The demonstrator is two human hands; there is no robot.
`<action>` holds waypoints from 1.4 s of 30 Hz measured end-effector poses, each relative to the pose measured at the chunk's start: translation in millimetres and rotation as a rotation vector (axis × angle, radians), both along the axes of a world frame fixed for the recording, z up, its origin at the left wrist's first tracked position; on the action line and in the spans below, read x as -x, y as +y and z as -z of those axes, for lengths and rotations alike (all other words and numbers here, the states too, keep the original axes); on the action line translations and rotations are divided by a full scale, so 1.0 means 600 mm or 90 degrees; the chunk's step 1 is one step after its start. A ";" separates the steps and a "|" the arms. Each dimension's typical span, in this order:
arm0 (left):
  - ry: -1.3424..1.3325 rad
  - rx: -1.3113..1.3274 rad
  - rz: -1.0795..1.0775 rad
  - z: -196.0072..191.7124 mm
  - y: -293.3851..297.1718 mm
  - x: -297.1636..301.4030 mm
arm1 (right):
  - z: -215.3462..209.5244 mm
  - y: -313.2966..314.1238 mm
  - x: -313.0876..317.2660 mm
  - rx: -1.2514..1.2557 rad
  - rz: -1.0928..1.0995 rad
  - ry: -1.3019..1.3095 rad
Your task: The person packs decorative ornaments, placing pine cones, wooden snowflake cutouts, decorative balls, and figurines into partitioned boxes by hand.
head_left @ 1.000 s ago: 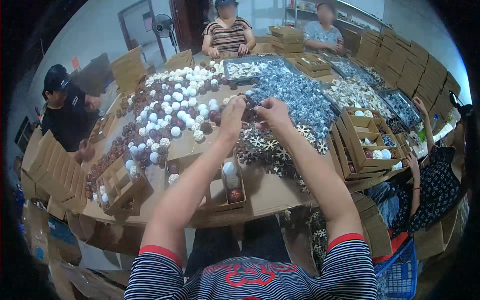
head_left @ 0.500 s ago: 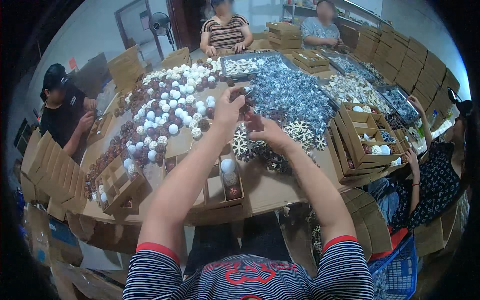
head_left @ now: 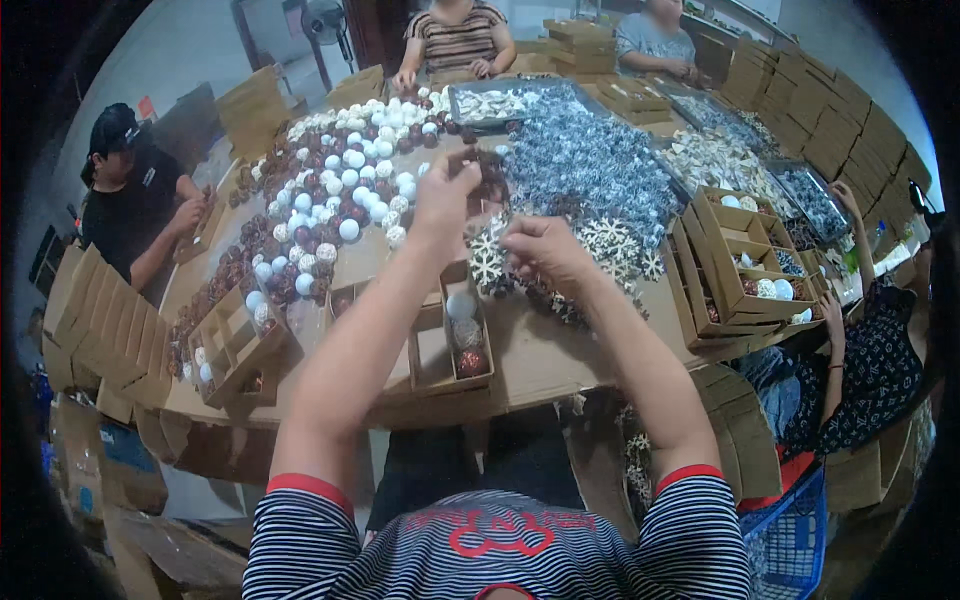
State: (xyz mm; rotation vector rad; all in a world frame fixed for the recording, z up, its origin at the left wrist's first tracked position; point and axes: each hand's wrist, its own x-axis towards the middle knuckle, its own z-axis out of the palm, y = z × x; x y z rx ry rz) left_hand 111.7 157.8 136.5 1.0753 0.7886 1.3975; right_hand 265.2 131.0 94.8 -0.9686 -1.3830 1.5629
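Observation:
Over the middle of the table, my left hand [head_left: 446, 198] is raised with thumb and fingers pinched at a dark brown thing too blurred to name. My right hand [head_left: 548, 246] is lower and to the right, its fingertips pressed together beside the pale wooden snowflakes [head_left: 608, 237]; whatever they hold is hidden. Silver-blue ornaments [head_left: 575, 160] lie heaped beyond my hands. White, cream and brown balls [head_left: 350, 190] spread to the left. Partly behind my left forearm stands a divided cardboard box [head_left: 430, 345]; its right column holds a white ball [head_left: 461, 306], a cream woven ball [head_left: 467, 332] and a red-brown ball [head_left: 472, 362].
Another divided box [head_left: 240, 350] leans at the table's left front. Filled boxes [head_left: 740, 310] are stacked at right, beside a person's arm [head_left: 834, 350]. Other people sit at the left and far sides. A blue basket [head_left: 790, 540] stands at lower right.
My right hand's fingers have closed together from a looser, spread pose. Both hands have drawn slightly apart. The whole view has tilted a little, shifting the far side upward.

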 end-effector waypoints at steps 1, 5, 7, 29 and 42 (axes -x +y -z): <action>-0.046 0.015 0.008 -0.019 -0.014 0.002 | -0.004 0.001 -0.007 0.030 0.015 -0.007; 0.034 -0.021 0.002 -0.026 -0.007 0.024 | 0.019 0.024 -0.035 -0.252 0.039 -0.359; 0.060 -0.032 0.003 -0.025 -0.014 0.027 | 0.033 0.030 -0.015 -0.426 0.023 -0.517; 0.082 -0.041 -0.002 -0.019 -0.064 0.078 | 0.053 0.080 0.043 -0.476 0.006 -0.676; 0.101 -0.039 0.078 -0.031 -0.083 0.086 | -0.028 0.072 -0.036 -0.272 0.130 -0.275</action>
